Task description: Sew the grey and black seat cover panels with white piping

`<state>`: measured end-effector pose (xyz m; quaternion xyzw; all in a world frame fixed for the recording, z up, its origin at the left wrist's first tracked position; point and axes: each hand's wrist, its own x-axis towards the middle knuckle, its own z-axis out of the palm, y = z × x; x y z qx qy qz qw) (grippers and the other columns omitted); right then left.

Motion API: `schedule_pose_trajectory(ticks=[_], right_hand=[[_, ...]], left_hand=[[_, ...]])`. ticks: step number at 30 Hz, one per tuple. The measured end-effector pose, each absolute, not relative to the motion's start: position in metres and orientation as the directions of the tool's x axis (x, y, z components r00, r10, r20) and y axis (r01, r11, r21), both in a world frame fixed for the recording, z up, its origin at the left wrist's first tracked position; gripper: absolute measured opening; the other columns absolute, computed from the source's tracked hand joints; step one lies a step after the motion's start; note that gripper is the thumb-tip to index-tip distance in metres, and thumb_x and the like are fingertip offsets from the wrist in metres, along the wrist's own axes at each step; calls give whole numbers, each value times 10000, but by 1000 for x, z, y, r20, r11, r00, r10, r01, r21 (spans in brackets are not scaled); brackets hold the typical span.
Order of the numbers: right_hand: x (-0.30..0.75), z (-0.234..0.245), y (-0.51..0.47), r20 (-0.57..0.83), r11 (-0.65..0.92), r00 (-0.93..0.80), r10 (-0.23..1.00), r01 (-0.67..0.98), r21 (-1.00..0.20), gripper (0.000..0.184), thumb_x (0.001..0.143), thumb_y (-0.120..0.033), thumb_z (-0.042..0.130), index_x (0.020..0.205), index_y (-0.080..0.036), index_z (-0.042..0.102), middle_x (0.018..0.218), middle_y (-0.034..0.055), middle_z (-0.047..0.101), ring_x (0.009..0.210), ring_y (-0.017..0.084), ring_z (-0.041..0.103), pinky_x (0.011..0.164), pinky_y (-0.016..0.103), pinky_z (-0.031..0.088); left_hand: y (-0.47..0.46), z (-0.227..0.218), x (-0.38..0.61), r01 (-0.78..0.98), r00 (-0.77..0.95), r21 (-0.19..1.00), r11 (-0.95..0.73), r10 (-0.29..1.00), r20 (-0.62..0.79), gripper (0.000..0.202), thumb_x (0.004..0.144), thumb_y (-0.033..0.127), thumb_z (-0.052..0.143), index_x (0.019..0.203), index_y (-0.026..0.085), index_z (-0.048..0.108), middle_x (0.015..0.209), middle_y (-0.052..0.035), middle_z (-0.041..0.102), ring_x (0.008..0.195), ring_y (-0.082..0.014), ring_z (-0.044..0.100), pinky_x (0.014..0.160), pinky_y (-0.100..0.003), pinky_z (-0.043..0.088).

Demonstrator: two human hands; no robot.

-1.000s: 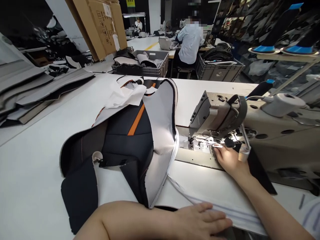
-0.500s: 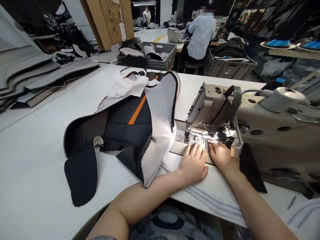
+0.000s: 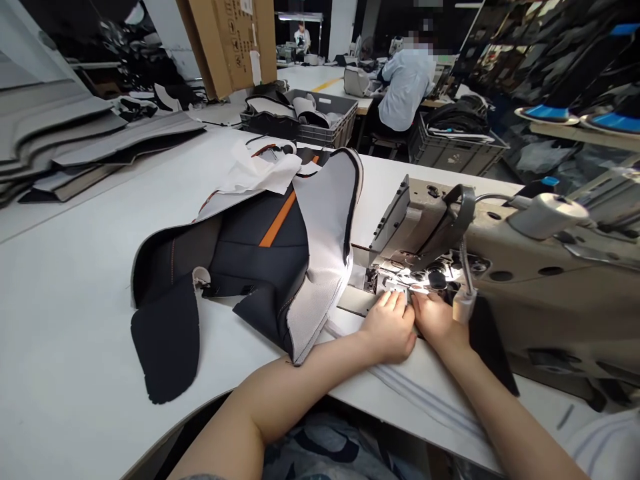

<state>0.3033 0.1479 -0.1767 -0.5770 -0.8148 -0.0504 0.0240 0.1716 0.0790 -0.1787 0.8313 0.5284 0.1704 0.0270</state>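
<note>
White fabric band (image 3: 425,390), left hand (image 3: 389,327) now up beside right hand (image 3: 439,323), together at the sewing machine (image 3: 410,223).

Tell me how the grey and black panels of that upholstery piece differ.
The grey panel is pale and textured, the black panel dark with an orange stripe. The grey panel sits nearer the sewing machine, the black one further left. Both belong to one piece on the white table.
</note>
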Motion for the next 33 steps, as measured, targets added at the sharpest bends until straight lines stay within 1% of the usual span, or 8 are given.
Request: schedule_pose_trajectory(ticks=[3,6,9,12,18,21,25,33], right_hand=[[305,-178,138,136,245,-248,959,969,40,355,961,-360,317,933,-200,632,917,90,635,744,220,585,491,282,359],[306,-180,130,168,197,-195,966,980,10,358,960,-391,320,986,-190,615,950,89,632,727,211,584,473,279,314],[307,-178,125,166,175,-166,972,983,-46,369,963,-413,308,1104,-208,580,1015,70,636,688,186,587,487,277,327],[305,-175,122,125,180,-169,978,980,-84,374,969,-429,279,1098,-252,583,1026,32,642,646,159,587,488,262,342],[301,-171,120,49,154,-152,987,987,-44,409,971,-382,237,1203,-219,532,1045,81,627,702,196,617,529,288,385],[297,-170,125,-17,172,-172,985,985,-26,420,968,-373,228,1214,-225,535,1009,91,630,777,225,631,555,305,418],[294,-169,134,-90,214,-216,972,976,-32,401,964,-346,254,1213,-227,545,954,84,657,860,227,639,616,309,452],[291,-171,127,-50,183,-184,982,983,-27,362,956,-362,275,1138,-255,569,905,72,662,733,222,651,570,319,450]], left_hand=[[82,-181,173,858,412,209,-469,872,265,578,862,360,460,1274,-45,435,1329,-256,445,1279,-319,381,1106,-422,231],[84,-181,172,849,434,198,-490,860,269,600,857,394,473,1288,-23,436,1341,-243,438,1288,-310,363,1108,-413,224],[91,-181,173,817,497,179,-549,826,265,590,842,405,487,1262,-9,472,1299,-229,477,1261,-300,386,1100,-403,234],[95,-182,175,781,551,171,-600,792,262,574,828,383,497,1237,-19,492,1246,-214,522,1217,-281,425,1084,-377,265],[67,-188,164,694,603,175,-698,697,389,295,817,285,486,956,57,613,1019,-153,582,999,-236,538,961,-334,383],[53,-189,156,690,577,210,-693,701,419,238,789,258,511,940,96,600,1066,-144,556,1037,-236,515,947,-331,389],[52,-187,154,724,543,232,-649,744,389,229,780,265,526,929,103,588,1053,-137,558,1045,-236,500,948,-336,387],[53,-183,156,739,556,196,-645,747,364,270,810,317,506,953,105,593,1117,-143,548,1132,-262,473,1015,-358,338]])
